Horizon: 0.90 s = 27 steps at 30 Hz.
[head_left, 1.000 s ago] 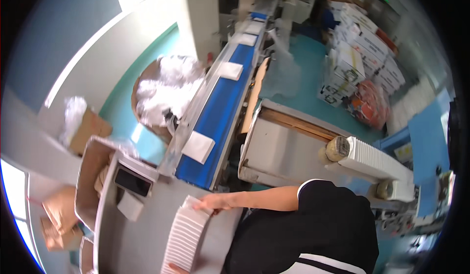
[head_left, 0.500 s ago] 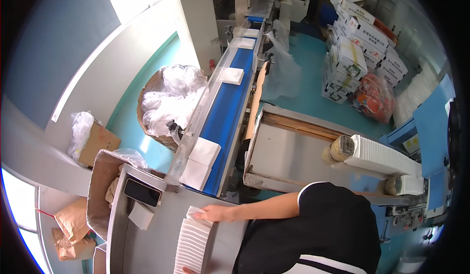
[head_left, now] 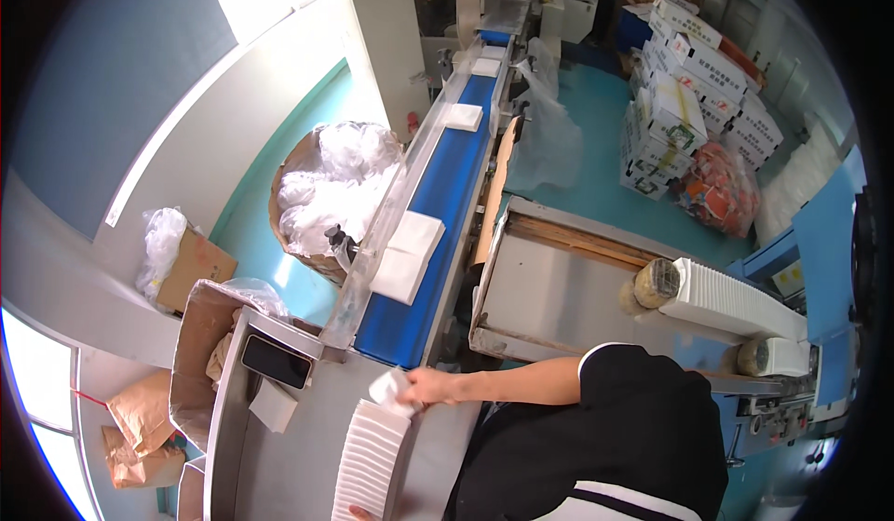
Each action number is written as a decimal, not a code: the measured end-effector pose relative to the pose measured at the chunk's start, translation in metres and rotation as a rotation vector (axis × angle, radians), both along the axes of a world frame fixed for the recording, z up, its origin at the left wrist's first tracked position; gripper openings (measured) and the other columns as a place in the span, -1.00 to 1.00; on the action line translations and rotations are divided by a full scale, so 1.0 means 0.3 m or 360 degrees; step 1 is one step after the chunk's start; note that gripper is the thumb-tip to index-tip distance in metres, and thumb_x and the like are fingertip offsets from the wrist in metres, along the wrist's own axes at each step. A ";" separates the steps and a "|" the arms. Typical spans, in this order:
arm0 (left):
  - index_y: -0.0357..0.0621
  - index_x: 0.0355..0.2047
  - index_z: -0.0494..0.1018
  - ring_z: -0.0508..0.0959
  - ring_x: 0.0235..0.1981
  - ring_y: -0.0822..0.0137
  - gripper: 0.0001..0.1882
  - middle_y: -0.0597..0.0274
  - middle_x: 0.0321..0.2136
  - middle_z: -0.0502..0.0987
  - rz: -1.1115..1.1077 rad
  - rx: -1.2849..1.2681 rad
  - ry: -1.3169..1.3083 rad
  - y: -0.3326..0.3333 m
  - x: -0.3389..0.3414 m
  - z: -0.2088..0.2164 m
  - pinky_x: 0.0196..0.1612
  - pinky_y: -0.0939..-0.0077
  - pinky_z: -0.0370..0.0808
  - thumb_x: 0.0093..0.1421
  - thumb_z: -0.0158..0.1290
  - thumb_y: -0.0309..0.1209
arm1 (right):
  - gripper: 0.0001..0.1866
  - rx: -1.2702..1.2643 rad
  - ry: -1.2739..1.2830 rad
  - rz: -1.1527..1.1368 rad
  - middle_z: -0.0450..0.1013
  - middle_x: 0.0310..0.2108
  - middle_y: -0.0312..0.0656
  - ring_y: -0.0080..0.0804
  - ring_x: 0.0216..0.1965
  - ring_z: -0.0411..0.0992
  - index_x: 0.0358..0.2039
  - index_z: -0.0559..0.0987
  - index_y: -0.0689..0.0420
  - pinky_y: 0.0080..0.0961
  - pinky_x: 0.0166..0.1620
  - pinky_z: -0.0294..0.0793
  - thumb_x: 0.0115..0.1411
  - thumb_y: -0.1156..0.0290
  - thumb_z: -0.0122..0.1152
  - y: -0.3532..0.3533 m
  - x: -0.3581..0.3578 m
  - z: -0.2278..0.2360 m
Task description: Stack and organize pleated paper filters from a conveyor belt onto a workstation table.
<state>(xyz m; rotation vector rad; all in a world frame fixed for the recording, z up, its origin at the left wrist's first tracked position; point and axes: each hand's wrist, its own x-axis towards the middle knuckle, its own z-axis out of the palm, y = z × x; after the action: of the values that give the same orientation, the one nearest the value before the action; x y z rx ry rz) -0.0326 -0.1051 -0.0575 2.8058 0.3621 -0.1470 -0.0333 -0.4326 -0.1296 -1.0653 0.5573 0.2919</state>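
A long row of white folded paper napkins (head_left: 371, 460) stands on the grey metal table (head_left: 279, 470) at the bottom. At its far end my right hand (head_left: 430, 387) pinches a small bundle of napkins (head_left: 386, 386), tilted and raised off the row. Of my left hand (head_left: 358, 513) only fingers show at the lower edge, curled against the near part of the row; the rest is out of view. Beyond the table, two touching napkin bundles (head_left: 400, 274) lie on the blue conveyor belt (head_left: 386, 333), with another bundle (head_left: 463, 117) farther along.
A phone (head_left: 277, 361) and a loose white bundle (head_left: 273, 405) lie at the table's left. Bins hold clear plastic (head_left: 340, 186) and brown paper (head_left: 216, 358). On the right stands a metal-edged tray (head_left: 559, 284) with a napkin row (head_left: 736, 299). Stacked cartons (head_left: 670, 116) stand behind.
My right hand has lifted the end bundle off the row, toward the belt. The bundles on the belt have travelled away from me. A person now shows at the far back.
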 end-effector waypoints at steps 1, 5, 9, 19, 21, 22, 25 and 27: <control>-0.32 0.35 -0.05 0.12 0.30 -0.13 0.20 -0.29 0.29 0.06 -0.0002 -0.0011 0.0027 -0.002 -0.003 0.006 0.35 0.04 0.09 0.02 0.00 0.42 | -0.55 0.0124 -0.0006 -0.0323 0.48 -0.33 -0.28 -0.46 -0.26 0.50 -0.08 0.51 0.15 -0.50 -0.05 0.57 0.18 0.08 0.31 -0.009 0.011 -0.018; -0.33 0.35 -0.09 0.10 0.32 -0.12 0.22 -0.30 0.29 0.03 -0.0055 -0.0069 -0.0086 -0.015 -0.012 -0.003 0.35 0.04 0.08 0.01 0.00 0.42 | -0.28 -0.0127 0.0045 0.0082 0.47 -0.19 -0.16 -0.43 -0.17 0.47 0.01 0.46 0.25 -0.47 -0.02 0.47 0.22 -0.24 0.07 -0.024 0.045 0.079; -0.28 0.35 -0.03 0.13 0.30 -0.12 0.09 -0.25 0.28 0.09 -0.0066 -0.0090 -0.0104 -0.082 -0.019 0.011 0.34 0.06 0.10 0.10 -0.01 0.33 | -0.34 -0.1118 -0.0542 0.0235 0.45 -0.31 -0.20 -0.48 -0.33 0.42 -0.09 0.52 0.17 -0.47 -0.21 0.45 0.22 -0.25 0.05 0.119 0.072 0.007; -0.41 0.31 0.01 0.09 0.31 -0.17 0.14 -0.34 0.27 0.08 -0.0112 -0.0037 -0.0105 0.002 -0.011 -0.025 0.36 0.01 0.04 0.08 -0.02 0.37 | -0.41 0.0035 0.0005 -0.0031 0.49 -0.30 -0.27 -0.54 -0.44 0.42 -0.10 0.54 0.16 -0.58 -0.38 0.39 0.21 -0.17 0.13 0.011 0.024 -0.026; -0.25 0.35 -0.05 0.11 0.31 -0.15 0.09 -0.25 0.28 0.06 -0.0024 -0.0110 -0.0125 -0.020 -0.013 -0.025 0.35 0.04 0.09 0.11 -0.03 0.35 | -0.36 0.0157 -0.0108 -0.0498 0.49 -0.27 -0.25 -0.52 -0.44 0.43 -0.10 0.53 0.20 -0.56 -0.35 0.42 0.20 -0.20 0.13 0.012 0.056 -0.045; -0.09 0.39 -0.12 0.13 0.30 -0.14 0.05 -0.15 0.30 0.04 0.0066 -0.0180 -0.0146 -0.034 -0.012 -0.025 0.33 0.08 0.15 0.14 -0.03 0.32 | -0.33 0.0018 -0.0011 -0.0219 0.49 -0.19 -0.21 -0.48 -0.29 0.47 -0.06 0.51 0.23 -0.51 -0.26 0.46 0.20 -0.21 0.12 0.002 0.076 -0.022; -0.09 0.39 -0.09 0.12 0.30 -0.13 0.04 -0.16 0.30 0.05 0.0043 -0.0191 -0.0134 -0.070 -0.016 -0.013 0.32 0.06 0.16 0.14 -0.03 0.32 | -0.30 -0.0389 -0.0080 0.0091 0.46 -0.06 -0.14 -0.35 -0.02 0.45 0.01 0.50 0.23 -0.38 -0.03 0.48 0.22 -0.22 0.09 0.081 0.071 0.094; -0.11 0.39 -0.09 0.12 0.31 -0.13 0.04 -0.16 0.30 0.06 0.0030 -0.0177 -0.0159 -0.076 -0.014 -0.012 0.32 0.06 0.16 0.14 -0.03 0.32 | -0.30 -0.1138 -0.0420 0.0398 0.45 -0.03 -0.17 -0.31 0.05 0.39 0.08 0.47 0.17 -0.38 0.02 0.43 0.23 -0.22 0.06 0.119 0.076 0.109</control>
<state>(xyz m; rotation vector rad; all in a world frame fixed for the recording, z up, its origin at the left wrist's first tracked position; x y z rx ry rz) -0.0369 -0.1279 -0.0611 2.6870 0.3456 -0.0218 -0.0107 -0.3971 -0.0970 -1.8427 0.2855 0.1628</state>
